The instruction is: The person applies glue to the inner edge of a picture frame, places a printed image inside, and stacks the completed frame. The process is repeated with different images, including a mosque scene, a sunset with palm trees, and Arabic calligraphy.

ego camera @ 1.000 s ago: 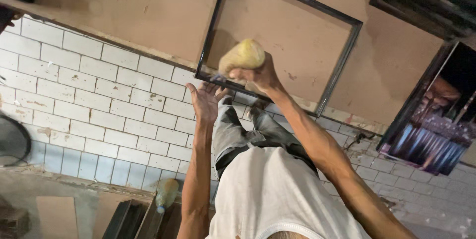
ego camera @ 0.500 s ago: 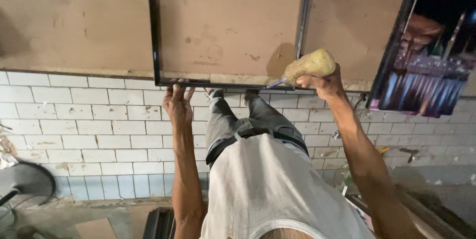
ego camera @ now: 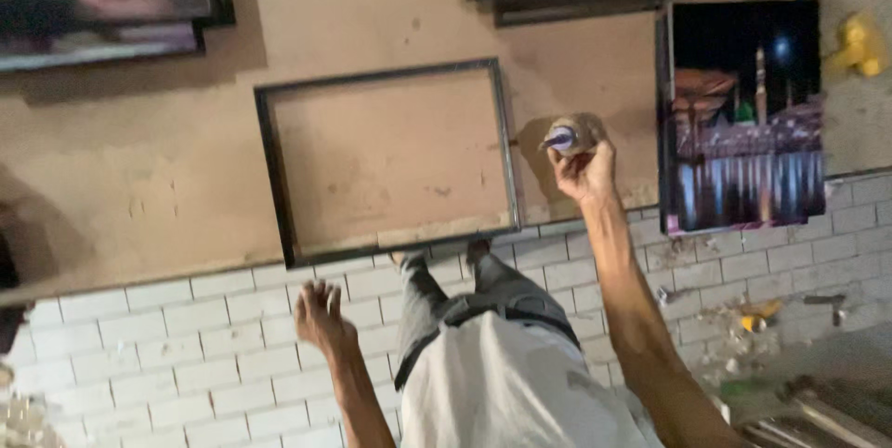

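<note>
Beside the frame's (ego camera: 390, 160) right edge, right hand (ego camera: 583, 169) raised on a long straight arm, fingers wrapped around a small bottle (ego camera: 563, 138) with its purple-white cap toward the camera; bottle up against the brown wall, between frame and night-scene picture (ego camera: 743, 113); lower left, left hand (ego camera: 321, 318) empty, fingers spread and loose, over white tiles (ego camera: 139, 364), well apart from the frame; forearm bent up from the elbow; below, white shirt (ego camera: 502, 392) and grey trousers.
</note>
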Demonstrator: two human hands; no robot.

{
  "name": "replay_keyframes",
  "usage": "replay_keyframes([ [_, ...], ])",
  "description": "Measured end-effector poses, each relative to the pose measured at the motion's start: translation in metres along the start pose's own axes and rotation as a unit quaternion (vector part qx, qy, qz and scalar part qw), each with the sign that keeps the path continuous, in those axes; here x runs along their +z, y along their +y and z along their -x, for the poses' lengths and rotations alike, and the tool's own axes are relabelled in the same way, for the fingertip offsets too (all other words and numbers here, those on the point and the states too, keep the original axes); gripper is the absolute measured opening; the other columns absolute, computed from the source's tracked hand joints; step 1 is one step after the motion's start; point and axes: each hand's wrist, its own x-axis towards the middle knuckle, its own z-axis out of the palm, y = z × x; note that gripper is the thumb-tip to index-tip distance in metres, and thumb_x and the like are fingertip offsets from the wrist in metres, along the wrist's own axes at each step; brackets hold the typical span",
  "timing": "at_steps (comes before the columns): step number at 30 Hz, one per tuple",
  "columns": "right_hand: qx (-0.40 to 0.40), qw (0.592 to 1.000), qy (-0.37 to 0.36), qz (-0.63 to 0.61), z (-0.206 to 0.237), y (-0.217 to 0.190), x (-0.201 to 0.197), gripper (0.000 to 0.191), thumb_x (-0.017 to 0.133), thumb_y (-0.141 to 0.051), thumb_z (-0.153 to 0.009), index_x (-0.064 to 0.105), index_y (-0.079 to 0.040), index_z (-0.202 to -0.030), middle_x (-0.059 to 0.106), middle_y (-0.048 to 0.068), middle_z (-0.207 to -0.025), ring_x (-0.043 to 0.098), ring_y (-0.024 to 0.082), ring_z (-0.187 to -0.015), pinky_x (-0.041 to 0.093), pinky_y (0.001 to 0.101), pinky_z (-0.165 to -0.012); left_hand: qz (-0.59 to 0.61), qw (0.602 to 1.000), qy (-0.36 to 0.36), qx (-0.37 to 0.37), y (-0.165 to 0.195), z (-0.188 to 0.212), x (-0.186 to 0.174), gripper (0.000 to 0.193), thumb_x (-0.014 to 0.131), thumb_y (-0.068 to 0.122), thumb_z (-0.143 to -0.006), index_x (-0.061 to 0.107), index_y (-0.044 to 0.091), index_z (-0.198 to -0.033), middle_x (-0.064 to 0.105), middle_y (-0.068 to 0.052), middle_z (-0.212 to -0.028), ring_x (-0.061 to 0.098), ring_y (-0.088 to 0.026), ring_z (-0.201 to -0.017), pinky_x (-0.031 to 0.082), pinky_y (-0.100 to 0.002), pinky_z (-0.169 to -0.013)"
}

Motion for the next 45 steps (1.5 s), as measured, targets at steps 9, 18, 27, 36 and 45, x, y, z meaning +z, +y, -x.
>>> replay_keyframes([
  [9, 0.152, 0.904, -0.213, -0.339, -0.005, -0.017, 0.046, 0.064, 0.073, -0.051, -0.087, 0.062, 0.004, -0.12, 0.071, 0.016, -0.097, 0.074, 0.027, -0.079, 0.066, 0.0362, -0.071, -0.004, 0.987, -0.112, 0.112, 0.038, 0.025, 0.054, 0.014, 0.065, 0.016, -0.107, 0.063, 0.003, -0.106, 0.068, -0.007, -0.088, 0.063, -0.013, -0.076, 0.052, -0.022, -0.063],
  [18, 0.003, 0.995, -0.075, -0.058, 0.057, -0.057, -0.039, 0.036, 0.066, -0.034, -0.099, 0.068, -0.001, -0.112, 0.077, 0.015, -0.104, 0.075, 0.025, -0.083, 0.064, 0.039, -0.072, -0.167, 0.903, -0.345, 0.195, -0.029, 0.095, 0.168, 0.014, 0.061, 0.008, -0.106, 0.067, -0.002, -0.114, 0.07, -0.011, -0.09, 0.066, -0.015, -0.075, 0.057, -0.026, -0.066],
  [27, -0.469, 0.734, 0.31, 0.381, 0.161, -0.266, -0.245, 0.03, 0.063, 0.005, -0.081, 0.073, -0.004, -0.108, 0.075, 0.007, -0.091, 0.07, 0.016, -0.079, 0.058, 0.0302, -0.069, -0.286, 0.474, -0.725, 0.411, -0.157, 0.289, 0.287, 0.024, 0.072, -0.001, -0.083, 0.072, 0.001, -0.107, 0.07, -0.02, -0.112, 0.067, -0.037, -0.107, 0.057, -0.043, -0.091],
  [36, -0.459, 0.476, 0.394, 0.638, 0.155, -0.381, -0.301, 0.056, 0.064, 0.005, -0.074, 0.07, -0.005, -0.128, 0.067, 0.02, -0.119, 0.064, 0.035, -0.109, 0.053, 0.0434, -0.096, -0.247, 0.089, -0.79, 0.554, -0.312, 0.4, 0.38, 0.041, 0.064, 0.008, -0.084, 0.069, 0.011, -0.125, 0.062, -0.014, -0.136, 0.052, -0.035, -0.134, 0.032, -0.052, -0.122],
  [45, -0.446, 0.433, 0.433, 0.652, 0.139, -0.388, -0.315, 0.041, 0.066, 0.004, -0.071, 0.077, -0.007, -0.109, 0.064, 0.018, -0.095, 0.062, 0.037, -0.096, 0.053, 0.0456, -0.086, -0.203, 0.039, -0.771, 0.603, -0.334, 0.394, 0.4, 0.038, 0.062, 0.018, -0.088, 0.07, 0.007, -0.123, 0.067, -0.015, -0.132, 0.055, -0.03, -0.133, 0.029, -0.055, -0.12],
])
